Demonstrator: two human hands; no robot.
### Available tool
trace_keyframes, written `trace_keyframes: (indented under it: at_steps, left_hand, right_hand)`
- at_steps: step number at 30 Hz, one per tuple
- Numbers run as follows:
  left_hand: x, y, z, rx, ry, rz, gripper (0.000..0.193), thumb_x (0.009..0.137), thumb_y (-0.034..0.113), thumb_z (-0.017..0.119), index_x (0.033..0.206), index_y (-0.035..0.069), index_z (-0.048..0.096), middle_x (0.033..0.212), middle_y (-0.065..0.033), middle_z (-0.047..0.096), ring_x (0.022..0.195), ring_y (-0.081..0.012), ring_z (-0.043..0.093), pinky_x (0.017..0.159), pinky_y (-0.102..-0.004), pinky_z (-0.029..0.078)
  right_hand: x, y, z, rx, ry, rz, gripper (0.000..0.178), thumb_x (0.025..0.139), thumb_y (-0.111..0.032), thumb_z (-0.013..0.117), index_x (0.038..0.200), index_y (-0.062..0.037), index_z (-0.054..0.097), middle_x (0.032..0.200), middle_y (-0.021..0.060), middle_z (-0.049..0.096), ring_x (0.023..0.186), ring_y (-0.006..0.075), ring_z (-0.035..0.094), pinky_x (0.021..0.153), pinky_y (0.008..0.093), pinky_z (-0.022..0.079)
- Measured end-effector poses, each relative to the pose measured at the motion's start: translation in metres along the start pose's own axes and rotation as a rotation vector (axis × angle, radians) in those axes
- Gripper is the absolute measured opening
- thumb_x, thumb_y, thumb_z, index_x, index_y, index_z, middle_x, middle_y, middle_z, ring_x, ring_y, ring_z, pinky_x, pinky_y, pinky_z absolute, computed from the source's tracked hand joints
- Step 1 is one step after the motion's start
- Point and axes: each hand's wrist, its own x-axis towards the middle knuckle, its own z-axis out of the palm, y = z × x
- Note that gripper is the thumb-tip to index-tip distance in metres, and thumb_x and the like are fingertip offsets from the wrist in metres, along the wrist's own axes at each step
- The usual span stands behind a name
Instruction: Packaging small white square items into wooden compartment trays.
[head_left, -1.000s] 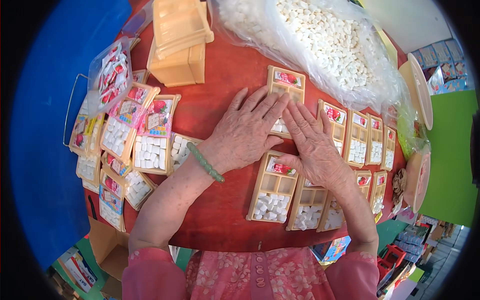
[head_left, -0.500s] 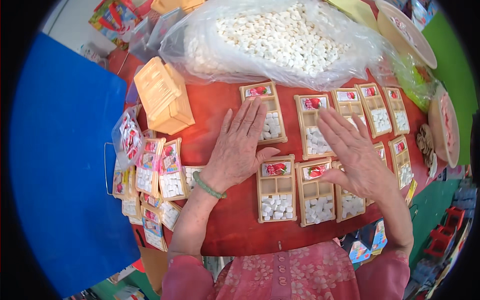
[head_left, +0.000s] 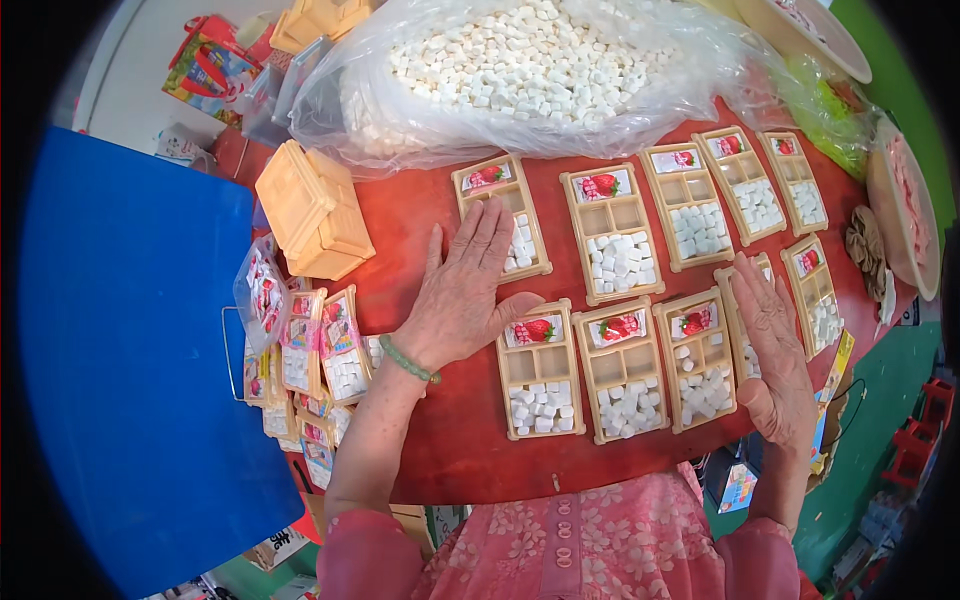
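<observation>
My left hand [head_left: 458,295], a green bead bracelet [head_left: 410,362] at its wrist, lies with fingers spread over the lower left of a beige compartment tray [head_left: 536,240]. It grips nothing. My right hand [head_left: 775,365] is flat and open, partly covering another beige tray [head_left: 735,305] in the near row. Several such trays stand in two rows. Each visible one has a strawberry-printed packet [head_left: 618,328] in its top compartment and small white marshmallow-like pieces [head_left: 630,408] in the large lower one. In one near tray [head_left: 682,425], a few white pieces also sit in the small middle compartments.
A big clear bag [head_left: 350,110] of white pieces spreads across the back of the red table [head_left: 440,465]. At left are stacked beige trays [head_left: 315,210], a bag of packets [head_left: 262,285] and wrapped filled trays [head_left: 345,345]. A bowl [head_left: 925,200] stands at right.
My right hand has moved right, off the middle trays, uncovering them. My left hand stays over its tray, still spread. The whole view has shifted slightly.
</observation>
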Motion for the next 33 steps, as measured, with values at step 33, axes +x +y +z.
trace_keyframes:
  at_steps: [33]
  left_hand:
    - [0.003,0.013,-0.017,-0.166,0.107,0.154,0.085,0.1,0.059,0.048,0.162,0.006,0.021,0.168,-0.0174,0.021,0.155,-0.0407,0.016,0.124,-0.0583,0.016]
  right_hand:
    - [-0.036,-0.005,0.024,0.003,-0.002,-0.139,0.107,0.084,-0.083,0.043,0.157,-0.0055,0.038,0.161,0.0163,0.038,0.152,0.0349,0.031,0.124,0.0551,0.013]
